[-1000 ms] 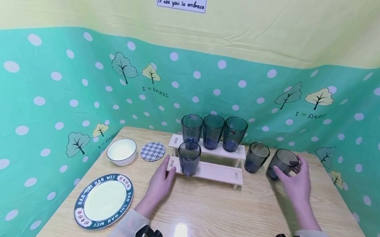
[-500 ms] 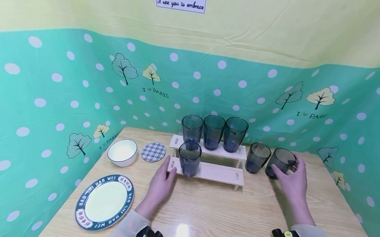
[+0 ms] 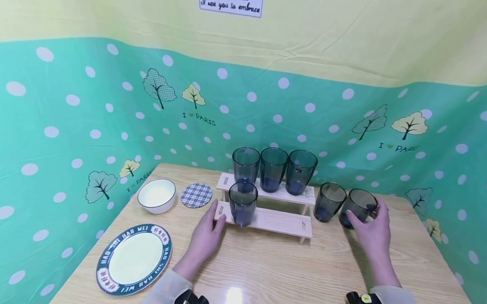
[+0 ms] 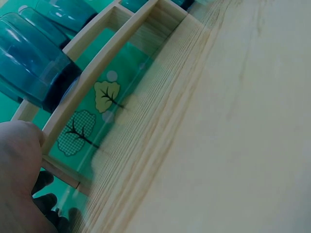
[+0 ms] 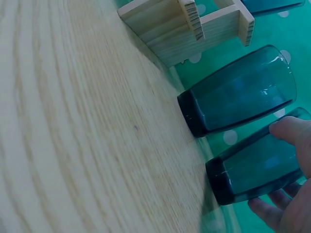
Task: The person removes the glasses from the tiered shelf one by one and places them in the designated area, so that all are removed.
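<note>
My right hand (image 3: 374, 231) grips a dark tinted drinking glass (image 3: 357, 207), thumb on its near side and fingers behind. That glass stands upright on the table's right side, close beside a matching second glass (image 3: 328, 204). In the right wrist view, the gripped glass (image 5: 260, 165) has its base at the tabletop. At the left end of the two-tier wooden rack (image 3: 283, 220), my left hand (image 3: 205, 237) holds the lower shelf between thumb and fingers. One glass (image 3: 242, 205) stands on the lower shelf, toward the left. Three more glasses (image 3: 273, 169) line the upper shelf.
Left of the rack lie a checked round coaster (image 3: 196, 195) and a white bowl (image 3: 156, 196). Nearer the front left is a plate with a teal patterned rim (image 3: 163, 262). A dotted cloth (image 3: 211, 137) hangs behind and beside the wooden table (image 3: 270, 275).
My right hand has slid the gripped glass left, toward the second glass on the table. The left hand stays on the rack's end.
</note>
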The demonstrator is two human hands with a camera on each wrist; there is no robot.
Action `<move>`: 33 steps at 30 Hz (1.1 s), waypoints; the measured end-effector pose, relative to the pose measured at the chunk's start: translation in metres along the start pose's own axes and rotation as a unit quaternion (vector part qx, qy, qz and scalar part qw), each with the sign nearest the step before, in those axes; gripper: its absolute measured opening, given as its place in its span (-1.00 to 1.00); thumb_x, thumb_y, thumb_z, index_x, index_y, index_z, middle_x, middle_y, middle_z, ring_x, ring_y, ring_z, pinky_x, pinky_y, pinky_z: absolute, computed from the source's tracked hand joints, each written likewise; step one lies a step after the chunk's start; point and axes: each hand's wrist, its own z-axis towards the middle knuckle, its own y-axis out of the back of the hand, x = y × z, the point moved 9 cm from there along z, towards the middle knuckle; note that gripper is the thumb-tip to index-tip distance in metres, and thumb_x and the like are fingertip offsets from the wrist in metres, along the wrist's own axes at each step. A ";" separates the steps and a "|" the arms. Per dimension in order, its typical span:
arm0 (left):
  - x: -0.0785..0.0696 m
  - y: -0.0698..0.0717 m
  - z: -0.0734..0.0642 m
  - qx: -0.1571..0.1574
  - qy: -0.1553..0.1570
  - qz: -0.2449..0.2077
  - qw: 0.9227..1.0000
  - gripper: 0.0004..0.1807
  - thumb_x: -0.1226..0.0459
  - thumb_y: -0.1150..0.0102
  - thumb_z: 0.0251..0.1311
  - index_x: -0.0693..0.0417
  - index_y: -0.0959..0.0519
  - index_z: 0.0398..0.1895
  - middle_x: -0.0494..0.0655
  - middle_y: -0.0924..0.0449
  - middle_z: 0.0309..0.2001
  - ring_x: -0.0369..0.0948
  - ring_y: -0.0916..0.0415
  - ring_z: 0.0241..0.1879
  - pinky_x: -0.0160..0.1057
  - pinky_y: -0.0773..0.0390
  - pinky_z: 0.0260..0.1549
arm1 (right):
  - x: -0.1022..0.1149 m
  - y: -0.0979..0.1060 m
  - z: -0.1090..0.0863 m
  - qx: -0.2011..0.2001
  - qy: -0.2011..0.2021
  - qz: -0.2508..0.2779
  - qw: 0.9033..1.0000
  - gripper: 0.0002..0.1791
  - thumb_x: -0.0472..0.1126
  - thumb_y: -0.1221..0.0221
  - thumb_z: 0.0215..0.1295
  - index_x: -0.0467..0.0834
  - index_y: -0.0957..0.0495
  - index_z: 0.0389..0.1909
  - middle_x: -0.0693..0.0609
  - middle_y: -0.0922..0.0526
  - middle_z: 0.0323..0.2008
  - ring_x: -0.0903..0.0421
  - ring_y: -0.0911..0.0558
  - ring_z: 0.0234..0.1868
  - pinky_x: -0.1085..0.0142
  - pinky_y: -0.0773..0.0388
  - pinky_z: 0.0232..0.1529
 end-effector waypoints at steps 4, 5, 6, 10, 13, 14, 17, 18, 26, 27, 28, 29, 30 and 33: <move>-0.001 0.001 0.000 -0.001 -0.002 -0.001 1.000 -0.24 0.00 0.01 0.77 0.14 -0.09 0.80 0.25 -0.16 0.71 0.21 -0.13 0.67 0.24 -0.16 0.64 | -0.001 0.000 0.000 0.001 0.004 0.000 1.000 0.14 -0.03 -0.47 0.45 -0.15 0.06 0.80 -0.36 -0.34 0.54 -0.35 -0.46 0.47 0.01 -0.67 0.28; 0.000 0.000 0.000 -0.002 -0.002 0.000 1.000 -0.24 0.00 0.01 0.76 0.15 -0.09 0.80 0.25 -0.16 0.71 0.21 -0.13 0.67 0.25 -0.16 0.64 | -0.002 0.000 0.000 0.001 0.004 0.000 1.000 0.14 -0.03 -0.47 0.45 -0.15 0.06 0.80 -0.35 -0.34 0.54 -0.34 -0.46 0.47 0.02 -0.68 0.28; 0.000 0.000 0.000 -0.002 -0.001 0.000 1.000 -0.24 0.00 0.01 0.76 0.14 -0.09 0.80 0.25 -0.16 0.71 0.21 -0.13 0.67 0.25 -0.16 0.64 | -0.002 0.000 0.000 0.003 0.006 0.002 1.000 0.15 -0.02 -0.47 0.46 -0.16 0.07 0.80 -0.37 -0.32 0.55 -0.36 -0.46 0.48 -0.02 -0.68 0.29; 0.001 0.000 0.000 -0.002 0.001 0.001 1.000 -0.24 -0.01 0.01 0.76 0.13 -0.10 0.80 0.26 -0.17 0.71 0.22 -0.14 0.67 0.26 -0.17 0.63 | -0.002 0.000 -0.001 0.012 0.004 0.012 1.000 0.18 -0.02 -0.47 0.47 -0.17 0.13 0.81 -0.39 -0.24 0.60 -0.40 -0.40 0.52 -0.21 -0.59 0.38; 0.000 0.000 0.000 -0.005 -0.004 0.001 1.000 -0.24 -0.01 0.00 0.76 0.16 -0.11 0.79 0.28 -0.18 0.70 0.25 -0.15 0.66 0.28 -0.18 0.62 | -0.001 0.001 -0.002 0.019 0.001 0.018 1.000 0.24 -0.01 -0.48 0.47 -0.17 0.21 0.82 -0.42 -0.15 0.65 -0.43 -0.33 0.56 -0.27 -0.50 0.44; 0.000 0.000 0.000 -0.006 -0.004 0.002 1.000 -0.24 -0.01 0.00 0.76 0.16 -0.11 0.79 0.28 -0.18 0.70 0.24 -0.15 0.66 0.28 -0.18 0.62 | 0.001 0.002 -0.003 0.020 0.001 0.018 1.000 0.26 0.01 -0.48 0.47 -0.15 0.23 0.82 -0.42 -0.12 0.66 -0.43 -0.31 0.58 -0.28 -0.47 0.46; 0.000 0.000 0.000 -0.005 -0.006 0.002 1.000 -0.25 0.00 0.01 0.76 0.16 -0.11 0.79 0.28 -0.18 0.70 0.24 -0.15 0.66 0.27 -0.18 0.63 | 0.008 0.007 -0.007 0.014 0.007 0.007 1.000 0.29 0.06 -0.48 0.46 -0.12 0.28 0.83 -0.42 -0.06 0.68 -0.45 -0.25 0.60 -0.33 -0.38 0.51; 0.000 0.000 0.000 -0.005 -0.006 0.002 1.000 -0.25 0.00 0.01 0.76 0.17 -0.11 0.79 0.28 -0.18 0.70 0.24 -0.15 0.66 0.27 -0.18 0.63 | 0.012 0.009 -0.009 0.009 0.012 0.000 1.000 0.30 0.07 -0.48 0.46 -0.09 0.29 0.84 -0.42 -0.06 0.68 -0.46 -0.24 0.60 -0.35 -0.36 0.52; 0.000 0.001 0.000 -0.001 0.001 -0.001 1.000 -0.24 0.00 0.01 0.76 0.11 -0.07 0.81 0.25 -0.15 0.71 0.21 -0.13 0.67 0.25 -0.17 0.63 | 0.059 0.029 -0.028 -0.039 0.072 -0.021 0.996 0.25 0.02 -0.52 0.43 0.04 0.15 0.85 -0.23 -0.12 0.71 -0.40 -0.24 0.61 -0.37 -0.28 0.55; 0.000 0.001 0.000 -0.001 0.001 -0.001 1.000 -0.23 0.00 0.00 0.76 0.11 -0.07 0.81 0.25 -0.15 0.71 0.21 -0.13 0.67 0.25 -0.17 0.63 | 0.065 0.030 -0.031 -0.040 0.077 -0.021 0.996 0.24 0.02 -0.53 0.42 0.07 0.14 0.85 -0.20 -0.13 0.71 -0.38 -0.25 0.61 -0.34 -0.29 0.57; 0.000 0.001 0.000 -0.001 0.001 -0.001 1.000 -0.23 0.01 0.00 0.76 0.11 -0.07 0.81 0.25 -0.16 0.71 0.22 -0.13 0.67 0.25 -0.17 0.63 | 0.072 0.031 -0.034 -0.041 0.080 -0.021 0.996 0.24 0.03 -0.53 0.41 0.08 0.14 0.85 -0.19 -0.13 0.72 -0.37 -0.26 0.62 -0.32 -0.29 0.58; 0.000 0.001 0.000 -0.001 0.001 0.000 1.000 -0.23 0.01 0.00 0.76 0.12 -0.07 0.81 0.26 -0.16 0.71 0.22 -0.13 0.67 0.26 -0.17 0.63 | 0.078 0.031 -0.037 -0.042 0.082 -0.018 0.996 0.24 0.03 -0.54 0.40 0.11 0.12 0.85 -0.16 -0.14 0.71 -0.35 -0.27 0.62 -0.28 -0.29 0.60; 0.000 0.001 0.000 -0.001 0.001 0.000 1.000 -0.23 0.01 -0.01 0.75 0.12 -0.07 0.81 0.26 -0.16 0.71 0.22 -0.13 0.67 0.26 -0.17 0.63 | 0.086 0.032 -0.041 -0.043 0.086 -0.015 0.995 0.24 0.04 -0.54 0.40 0.13 0.11 0.84 -0.14 -0.15 0.71 -0.32 -0.27 0.63 -0.24 -0.28 0.61; 0.001 0.001 0.000 -0.001 0.003 -0.003 1.000 -0.24 0.01 -0.01 0.75 0.12 -0.09 0.81 0.26 -0.17 0.70 0.22 -0.14 0.67 0.26 -0.17 0.63 | 0.106 0.031 -0.050 -0.041 0.100 -0.001 0.994 0.22 0.02 -0.55 0.39 0.16 0.07 0.84 -0.09 -0.19 0.69 -0.24 -0.29 0.63 -0.15 -0.26 0.65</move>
